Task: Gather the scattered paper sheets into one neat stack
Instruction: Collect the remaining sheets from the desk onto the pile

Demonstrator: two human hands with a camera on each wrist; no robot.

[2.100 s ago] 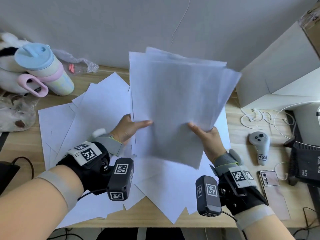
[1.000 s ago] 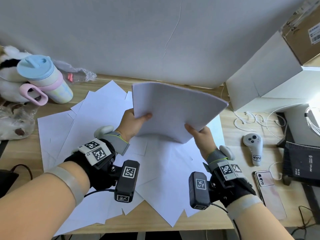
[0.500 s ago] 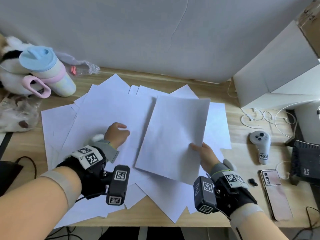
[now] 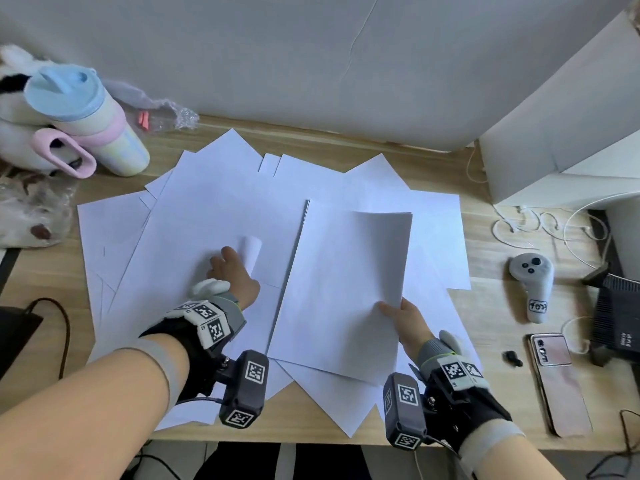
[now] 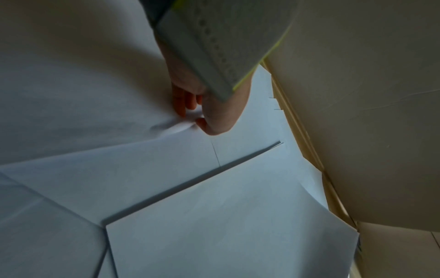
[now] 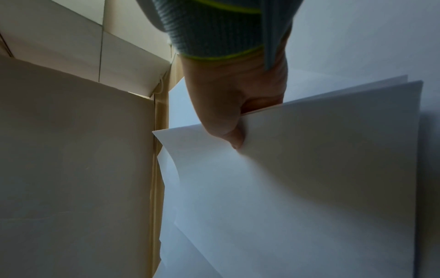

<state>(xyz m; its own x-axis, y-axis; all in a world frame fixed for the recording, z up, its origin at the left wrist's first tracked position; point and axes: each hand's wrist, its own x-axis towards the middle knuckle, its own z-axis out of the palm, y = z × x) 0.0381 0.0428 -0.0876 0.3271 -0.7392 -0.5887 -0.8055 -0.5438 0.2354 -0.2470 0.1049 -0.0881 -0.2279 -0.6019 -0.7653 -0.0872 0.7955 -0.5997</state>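
Several white paper sheets (image 4: 207, 209) lie fanned out over the wooden desk (image 4: 485, 306). A gathered stack (image 4: 339, 289) rests on them right of centre, its right side lifted. My right hand (image 4: 401, 317) grips that stack at its near right corner, thumb (image 6: 234, 139) on top of the stack (image 6: 309, 169). My left hand (image 4: 232, 271) pinches a loose sheet (image 4: 251, 251) on the left pile, curling its corner upward. In the left wrist view my left hand (image 5: 190, 114) bunches the paper (image 5: 171, 127) between the fingers and thumb.
A pastel tumbler (image 4: 83, 119) and a plush toy (image 4: 10, 95) stand at the back left. A white box (image 4: 554, 133) rises at the back right. A white controller (image 4: 531, 285), a phone (image 4: 557, 379), cables (image 4: 540, 226) and a black device (image 4: 620, 317) lie on the right.
The stack came down from mid-air onto the desk. My left hand let go of it, moved to the left pile and now pinches a sheet corner. The right hand keeps its hold.
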